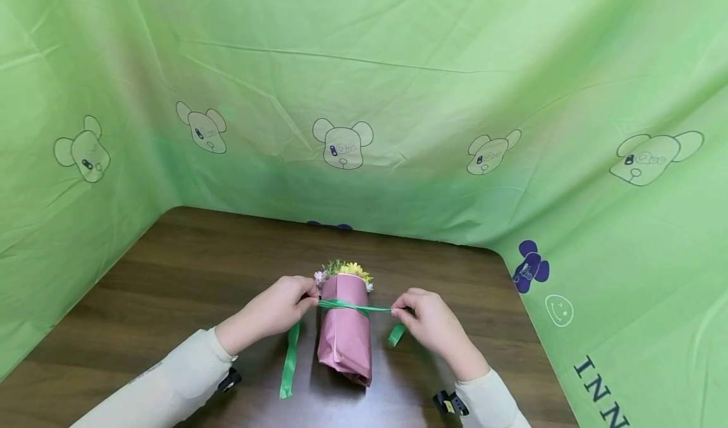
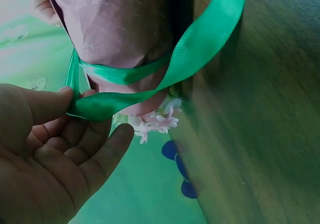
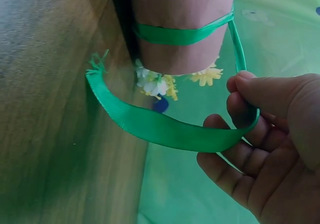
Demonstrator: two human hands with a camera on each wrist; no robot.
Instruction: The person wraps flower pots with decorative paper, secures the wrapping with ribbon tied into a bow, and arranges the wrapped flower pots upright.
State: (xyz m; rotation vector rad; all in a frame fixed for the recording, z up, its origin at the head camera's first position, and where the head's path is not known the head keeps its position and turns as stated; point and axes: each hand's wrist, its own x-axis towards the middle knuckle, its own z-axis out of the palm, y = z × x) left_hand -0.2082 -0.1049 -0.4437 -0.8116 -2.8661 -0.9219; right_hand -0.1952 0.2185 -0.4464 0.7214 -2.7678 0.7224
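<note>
A bouquet wrapped in pink paper (image 1: 345, 339) lies on the table, its yellow flowers (image 1: 354, 269) and some white and pink ones showing at the far end. Round the wrap, near the flowers, runs a green ribbon (image 1: 341, 304), crossed over on top. My left hand (image 1: 279, 308) pinches one side of the ribbon between thumb and fingers, close beside the wrap; the loose tail (image 2: 207, 39) hangs down to the table. On the other side my right hand (image 1: 429, 320) pinches the ribbon farther out, and its frayed tail (image 3: 145, 124) curls away below the fingers. The ribbon stretches taut between both hands.
The dark wooden table (image 1: 227, 257) carries the bouquet near its front middle. Green cloth (image 1: 341, 48) printed with bear heads stands round the back and both sides. A small black device (image 1: 229, 380) is strapped at the left wrist, another (image 1: 450, 404) at the right.
</note>
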